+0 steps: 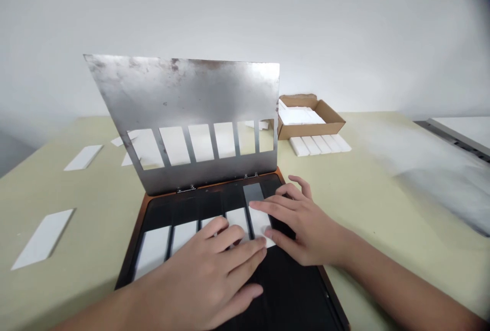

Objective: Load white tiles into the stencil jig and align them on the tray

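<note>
A black tray with a brown rim (142,207) lies on the table in front of me. Its hinged metal lid (184,91), with several slot windows, stands raised behind it. White rectangular slabs (153,249) lie side by side in the tray's slots. My left hand (209,280) rests flat over the middle slabs, fingers stretched out. My right hand (302,221) lies with spread fingers on the rightmost white slab (259,220), fingertips touching it.
An open cardboard box (329,116) holding white slabs stands at the back right, with a row of slabs (319,144) in front of it. Loose white slabs (44,239) lie on the left of the pale green table (383,208). A grey-framed panel (459,134) sits far right.
</note>
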{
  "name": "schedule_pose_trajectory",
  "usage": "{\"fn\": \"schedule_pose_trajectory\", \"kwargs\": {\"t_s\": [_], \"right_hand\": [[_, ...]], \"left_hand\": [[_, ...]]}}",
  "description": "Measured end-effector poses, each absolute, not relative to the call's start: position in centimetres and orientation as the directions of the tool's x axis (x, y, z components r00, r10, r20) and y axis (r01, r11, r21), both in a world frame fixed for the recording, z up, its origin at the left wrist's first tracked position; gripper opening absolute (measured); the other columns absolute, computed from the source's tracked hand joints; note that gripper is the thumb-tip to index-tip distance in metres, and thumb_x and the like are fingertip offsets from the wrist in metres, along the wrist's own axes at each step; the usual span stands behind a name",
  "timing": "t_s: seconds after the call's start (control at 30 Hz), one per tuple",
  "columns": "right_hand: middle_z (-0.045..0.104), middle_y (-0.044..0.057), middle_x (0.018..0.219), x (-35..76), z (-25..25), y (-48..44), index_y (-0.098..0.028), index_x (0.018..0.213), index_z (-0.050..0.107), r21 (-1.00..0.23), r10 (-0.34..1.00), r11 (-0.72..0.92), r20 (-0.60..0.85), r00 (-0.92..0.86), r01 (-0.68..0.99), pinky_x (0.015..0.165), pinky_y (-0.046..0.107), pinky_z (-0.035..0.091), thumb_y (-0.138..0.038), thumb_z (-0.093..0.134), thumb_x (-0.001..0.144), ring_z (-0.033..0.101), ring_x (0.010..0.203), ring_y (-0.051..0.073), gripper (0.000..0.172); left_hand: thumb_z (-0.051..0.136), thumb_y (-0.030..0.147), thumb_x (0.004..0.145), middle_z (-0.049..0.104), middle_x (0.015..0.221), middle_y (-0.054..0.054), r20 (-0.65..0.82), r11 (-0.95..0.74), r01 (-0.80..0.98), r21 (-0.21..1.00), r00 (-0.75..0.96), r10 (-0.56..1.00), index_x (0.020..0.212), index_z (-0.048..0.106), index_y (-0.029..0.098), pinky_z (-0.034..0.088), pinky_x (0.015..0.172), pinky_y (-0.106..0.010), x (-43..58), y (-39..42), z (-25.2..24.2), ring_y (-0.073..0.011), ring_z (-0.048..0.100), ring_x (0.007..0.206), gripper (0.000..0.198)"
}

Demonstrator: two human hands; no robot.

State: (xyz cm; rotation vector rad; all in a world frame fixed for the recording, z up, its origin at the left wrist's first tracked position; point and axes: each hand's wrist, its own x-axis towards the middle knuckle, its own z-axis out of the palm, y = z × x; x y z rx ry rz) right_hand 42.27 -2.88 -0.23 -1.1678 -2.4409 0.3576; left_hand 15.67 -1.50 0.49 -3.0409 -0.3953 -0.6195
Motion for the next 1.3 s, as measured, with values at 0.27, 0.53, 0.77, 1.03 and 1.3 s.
{"fn": "schedule_pose_trajectory", "kwargs": {"t_s": [0.27,0.53,0.77,1.03,1.3], "right_hand": [[0.074,0.003,0.123,42.28,-0.27,-2.85,-0.029,0.156,0.05,-0.396,0.781,0.623,0.257,-0.57,0.675,0.125,0.058,0.011,-0.027,0.052,0.106,0.054,0.118,0.025,0.049],[0.072,0.002,0.126,42.32,0.08,-2.9,-0.029,0.157,0.049,-0.422,0.776,0.627,0.26,-0.575,0.654,0.127,0.056,0.005,-0.05,0.072,0.093,0.053,0.119,0.027,0.07],[0.073,0.002,0.125,42.3,-0.46,-2.79,-0.03,0.156,0.049,-0.39,0.785,0.618,0.263,-0.56,0.683,0.127,0.054,0.006,-0.05,0.064,0.102,0.053,0.119,0.025,0.06],[0.074,0.0,0.126,42.18,-0.48,-2.91,-0.03,0.152,0.054,-0.392,0.79,0.613,0.289,-0.541,0.686,0.126,0.053,0.01,-0.04,0.06,0.106,0.053,0.117,0.023,0.047],[0.074,-0.001,0.125,42.14,-0.63,-2.98,-0.029,0.151,0.054,-0.396,0.796,0.606,0.29,-0.532,0.69,0.126,0.054,0.01,-0.031,0.059,0.105,0.053,0.117,0.023,0.046]], "left_hand": [[0.06,0.048,0.106,0.075,0.127,-0.005,0.333,-0.954,0.299,0.031,0.897,0.292,0.143,0.064,0.018,0.034,0.09,-0.045,16.05,-1.67,0.17,-0.025,0.058,0.098,0.048],[0.056,0.049,0.106,0.069,0.119,-0.009,0.3,-0.93,0.356,0.094,0.88,0.368,0.138,0.065,0.016,0.032,0.088,-0.046,15.57,-1.48,0.05,-0.0305,0.055,0.105,0.046],[0.06,0.045,0.104,0.066,0.112,-0.01,0.314,-0.928,0.361,0.093,0.874,0.371,0.137,0.065,0.017,0.033,0.084,-0.044,15.71,-1.18,0.28,-0.0298,0.055,0.101,0.044],[0.062,0.041,0.104,0.069,0.108,-0.011,0.376,-0.957,0.288,0.034,0.884,0.28,0.134,0.069,0.012,0.037,0.083,-0.044,15.58,-1.19,0.49,-0.028,0.057,0.096,0.042],[0.059,0.043,0.109,0.077,0.127,0.0,0.34,-0.986,0.166,-0.016,0.928,0.151,0.137,0.07,0.016,0.037,0.092,-0.046,15.48,-1.32,0.32,-0.023,0.061,0.102,0.04]]}}
